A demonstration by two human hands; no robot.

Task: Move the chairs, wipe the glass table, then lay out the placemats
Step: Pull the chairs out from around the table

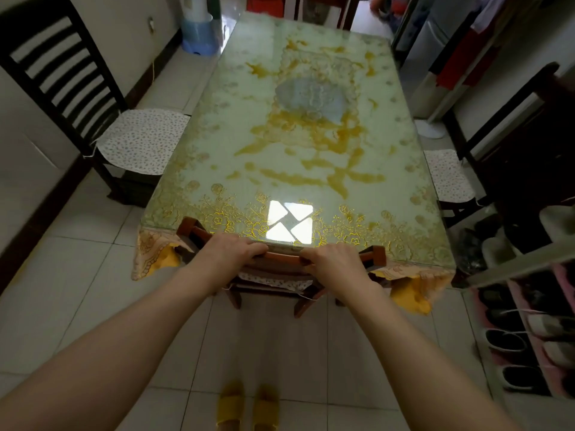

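Note:
The glass table (217, 126) stretches away from me, with a yellow-patterned cloth under the glass. A brown wooden chair (193, 231) is tucked under its near end, its seat mostly hidden beneath the top. My left hand (231, 251) grips the chair's top rail on the left side. My right hand (334, 262) grips the same rail on the right side. A dark slatted chair with a flowered cushion (140, 138) stands at the table's left side. Another dark chair with a cushion (448, 175) stands at the right side.
A shoe rack (529, 337) with several pairs stands at the right. A blue-and-white water dispenser (197, 29) is at the far left by the wall. Another chair (326, 7) is at the far end. My feet in yellow slippers (245, 405) stand on white floor tiles.

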